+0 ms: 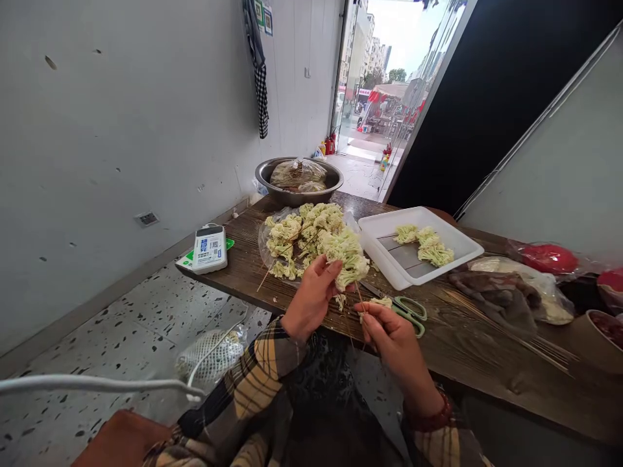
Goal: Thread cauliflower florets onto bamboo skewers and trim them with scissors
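At the counter's [243,267] near left corner sits a white device [209,251]. Near the far left corner, a metal basin [292,196] holds clear plastic bags [298,174], contents unclear. Cauliflower pieces [285,228] heap on clear plastic nearby. By the near edge, the left hand [312,297] pinches a cauliflower floret [344,251]; the right hand [393,338] pinches a thin stick [359,295] meeting its base. Along the far edge, a white tray [387,263] holds more cauliflower [435,250]. Toward the right end, a cup [591,337] contains something dark red.

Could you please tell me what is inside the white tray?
Inside the white tray lie cauliflower pieces; whatever is directly beneath them is covered and cannot be seen.
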The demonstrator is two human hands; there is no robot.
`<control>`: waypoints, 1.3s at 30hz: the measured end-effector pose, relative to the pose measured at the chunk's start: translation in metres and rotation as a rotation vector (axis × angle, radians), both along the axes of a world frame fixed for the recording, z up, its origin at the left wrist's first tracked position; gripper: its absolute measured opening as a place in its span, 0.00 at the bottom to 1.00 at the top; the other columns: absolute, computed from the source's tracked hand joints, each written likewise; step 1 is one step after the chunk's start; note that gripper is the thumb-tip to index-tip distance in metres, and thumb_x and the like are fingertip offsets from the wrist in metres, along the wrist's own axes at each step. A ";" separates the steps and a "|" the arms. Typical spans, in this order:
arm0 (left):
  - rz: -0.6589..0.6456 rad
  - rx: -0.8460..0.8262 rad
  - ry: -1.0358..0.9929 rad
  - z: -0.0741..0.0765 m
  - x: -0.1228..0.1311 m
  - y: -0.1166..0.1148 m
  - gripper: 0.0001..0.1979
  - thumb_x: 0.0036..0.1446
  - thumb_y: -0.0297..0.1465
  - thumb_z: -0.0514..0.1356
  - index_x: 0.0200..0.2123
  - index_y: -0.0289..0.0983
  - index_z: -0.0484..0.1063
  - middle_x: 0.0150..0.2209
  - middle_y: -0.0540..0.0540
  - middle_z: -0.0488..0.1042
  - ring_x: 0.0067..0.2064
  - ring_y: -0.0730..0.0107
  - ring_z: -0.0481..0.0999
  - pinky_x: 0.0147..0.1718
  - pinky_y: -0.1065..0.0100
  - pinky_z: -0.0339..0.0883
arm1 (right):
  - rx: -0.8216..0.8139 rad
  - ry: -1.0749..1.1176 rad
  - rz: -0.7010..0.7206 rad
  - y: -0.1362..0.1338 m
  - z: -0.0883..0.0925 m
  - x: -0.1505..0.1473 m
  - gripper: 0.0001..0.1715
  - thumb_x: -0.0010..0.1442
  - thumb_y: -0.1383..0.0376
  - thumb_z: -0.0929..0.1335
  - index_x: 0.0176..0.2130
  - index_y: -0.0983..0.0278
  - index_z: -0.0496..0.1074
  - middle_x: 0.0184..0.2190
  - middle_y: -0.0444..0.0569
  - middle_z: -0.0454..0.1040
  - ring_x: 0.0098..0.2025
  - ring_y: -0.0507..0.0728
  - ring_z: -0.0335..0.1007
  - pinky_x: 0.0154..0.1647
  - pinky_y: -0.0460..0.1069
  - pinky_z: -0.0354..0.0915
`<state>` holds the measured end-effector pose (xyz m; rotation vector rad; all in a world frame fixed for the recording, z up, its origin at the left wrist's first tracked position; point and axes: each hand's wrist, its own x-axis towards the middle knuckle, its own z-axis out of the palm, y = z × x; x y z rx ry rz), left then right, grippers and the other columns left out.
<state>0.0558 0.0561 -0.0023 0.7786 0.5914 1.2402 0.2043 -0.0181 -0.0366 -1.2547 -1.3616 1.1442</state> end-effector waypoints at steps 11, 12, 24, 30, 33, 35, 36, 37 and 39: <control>0.022 -0.301 -0.196 -0.012 -0.019 0.009 0.06 0.57 0.29 0.58 0.38 0.34 0.70 0.32 0.46 0.78 0.27 0.71 0.76 0.25 0.71 0.72 | 0.336 -1.027 -0.114 0.006 -0.040 0.103 0.20 0.64 0.59 0.61 0.52 0.60 0.72 0.49 0.55 0.74 0.48 0.62 0.72 0.48 0.56 0.68; 0.015 -0.317 -0.209 -0.012 -0.019 0.009 0.06 0.57 0.29 0.57 0.38 0.34 0.70 0.32 0.47 0.77 0.27 0.71 0.77 0.24 0.71 0.72 | 0.358 -1.080 -0.097 0.006 -0.044 0.107 0.20 0.64 0.60 0.61 0.51 0.61 0.72 0.49 0.56 0.74 0.49 0.63 0.71 0.48 0.57 0.68; -0.009 -0.317 -0.250 -0.010 -0.020 0.006 0.11 0.59 0.35 0.58 0.44 0.37 0.69 0.31 0.49 0.77 0.26 0.72 0.76 0.26 0.70 0.73 | 0.362 -1.232 -0.076 0.024 -0.042 0.115 0.20 0.64 0.62 0.60 0.52 0.62 0.71 0.49 0.57 0.73 0.47 0.63 0.72 0.44 0.56 0.69; -0.021 -0.290 -0.213 -0.017 -0.021 0.005 0.11 0.56 0.32 0.62 0.43 0.37 0.71 0.36 0.48 0.78 0.29 0.72 0.77 0.28 0.69 0.73 | 0.374 -1.294 -0.058 0.038 -0.039 0.118 0.20 0.63 0.65 0.62 0.53 0.63 0.71 0.48 0.57 0.75 0.48 0.64 0.71 0.46 0.55 0.66; -0.030 -0.238 -0.172 -0.018 -0.023 0.003 0.16 0.51 0.24 0.63 0.45 0.36 0.71 0.36 0.48 0.78 0.32 0.69 0.78 0.30 0.68 0.74 | 0.357 -1.413 0.003 0.040 -0.037 0.121 0.19 0.61 0.67 0.63 0.51 0.64 0.71 0.44 0.57 0.77 0.45 0.64 0.72 0.44 0.55 0.66; -0.023 -0.196 -0.161 -0.016 -0.023 0.002 0.22 0.48 0.22 0.63 0.48 0.37 0.70 0.38 0.48 0.78 0.33 0.68 0.78 0.32 0.67 0.74 | 0.297 -1.492 0.017 0.037 -0.035 0.123 0.19 0.62 0.66 0.63 0.52 0.64 0.71 0.42 0.57 0.77 0.42 0.63 0.73 0.38 0.53 0.67; -0.017 -0.181 -0.160 -0.016 -0.022 0.001 0.24 0.48 0.21 0.63 0.50 0.38 0.69 0.39 0.47 0.78 0.34 0.68 0.78 0.33 0.67 0.74 | 0.262 -1.524 0.012 0.035 -0.034 0.123 0.19 0.62 0.65 0.63 0.52 0.64 0.70 0.41 0.57 0.77 0.40 0.62 0.74 0.35 0.52 0.67; -0.009 -0.170 -0.162 -0.015 -0.022 0.001 0.25 0.47 0.20 0.63 0.51 0.38 0.68 0.40 0.47 0.78 0.34 0.67 0.79 0.34 0.66 0.75 | 0.230 -1.546 0.003 0.031 -0.034 0.124 0.19 0.62 0.65 0.62 0.52 0.64 0.70 0.41 0.57 0.77 0.38 0.62 0.75 0.33 0.51 0.66; 0.002 -0.153 -0.170 -0.014 -0.022 0.000 0.27 0.47 0.20 0.63 0.52 0.39 0.67 0.44 0.46 0.78 0.36 0.66 0.79 0.37 0.64 0.75 | 0.190 -1.562 -0.013 0.023 -0.033 0.127 0.20 0.62 0.65 0.62 0.53 0.64 0.69 0.41 0.56 0.78 0.37 0.61 0.76 0.30 0.51 0.66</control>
